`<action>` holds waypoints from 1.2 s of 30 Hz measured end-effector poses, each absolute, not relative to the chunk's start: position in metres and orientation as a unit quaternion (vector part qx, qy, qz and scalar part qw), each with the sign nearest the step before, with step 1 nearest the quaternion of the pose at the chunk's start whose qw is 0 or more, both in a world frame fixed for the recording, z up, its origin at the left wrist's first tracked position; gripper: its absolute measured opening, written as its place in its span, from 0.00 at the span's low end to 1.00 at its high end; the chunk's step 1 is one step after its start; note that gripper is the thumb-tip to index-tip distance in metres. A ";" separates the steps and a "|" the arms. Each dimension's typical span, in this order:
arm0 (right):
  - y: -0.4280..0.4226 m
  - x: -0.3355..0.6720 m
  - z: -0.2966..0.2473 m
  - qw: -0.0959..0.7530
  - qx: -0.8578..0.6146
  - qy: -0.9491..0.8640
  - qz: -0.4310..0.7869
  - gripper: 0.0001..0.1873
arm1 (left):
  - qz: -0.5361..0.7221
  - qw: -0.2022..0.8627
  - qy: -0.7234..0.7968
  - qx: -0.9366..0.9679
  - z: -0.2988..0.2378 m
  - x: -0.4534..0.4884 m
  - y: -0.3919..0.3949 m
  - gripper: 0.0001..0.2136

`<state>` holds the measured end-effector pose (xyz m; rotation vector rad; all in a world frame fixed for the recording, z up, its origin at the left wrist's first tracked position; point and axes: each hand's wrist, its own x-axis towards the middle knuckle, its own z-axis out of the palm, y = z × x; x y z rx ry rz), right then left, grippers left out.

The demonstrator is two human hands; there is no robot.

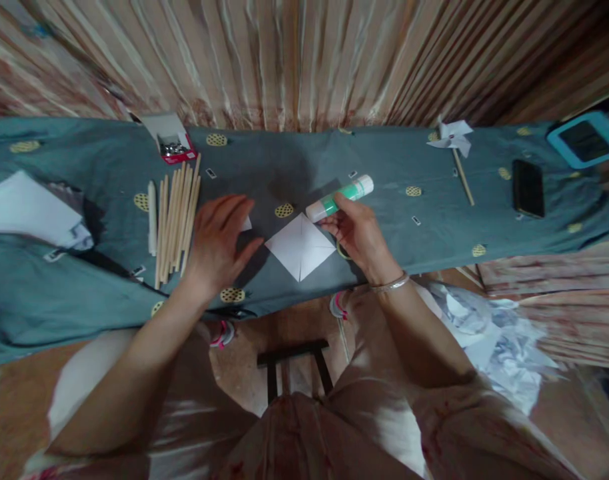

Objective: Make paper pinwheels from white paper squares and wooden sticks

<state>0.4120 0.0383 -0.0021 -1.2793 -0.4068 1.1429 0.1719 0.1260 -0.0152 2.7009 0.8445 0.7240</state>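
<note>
My right hand (357, 230) is closed around a green and white glue stick (342, 198), held slantwise above the cloth with a white end toward the paper. In front of me lies a folded white paper square (300, 248), turned like a diamond, with creases or slits meeting at its middle. My left hand (222, 240) hovers left of it, fingers and thumb apart, with no grip on anything. A small white paper corner (246, 224) shows beside those fingers; the rest of it is hidden. Partly behind my right hand is a yellowish ring (343, 249).
Wooden sticks (177, 220), a white candle-like stick (152, 217) and an opened box of metal pins (173, 148) lie left. Further left is a paper stack (32, 210). Rightward are a paper pinwheel (453, 138), a phone (528, 188) and a blue-framed device (587, 140). Crumpled paper (499, 340) lies below right.
</note>
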 end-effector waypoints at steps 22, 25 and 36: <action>0.041 0.385 -0.002 0.613 -0.505 -0.211 0.570 0.24 | 0.281 0.295 0.335 0.850 -0.023 0.186 0.119 0.17; 0.041 0.382 -0.002 0.609 -0.506 -0.213 0.573 0.24 | 0.272 0.288 0.328 0.858 -0.023 0.185 0.118 0.18; 0.044 0.376 -0.003 0.608 -0.504 -0.216 0.574 0.22 | 0.280 0.260 0.306 0.872 -0.020 0.185 0.115 0.20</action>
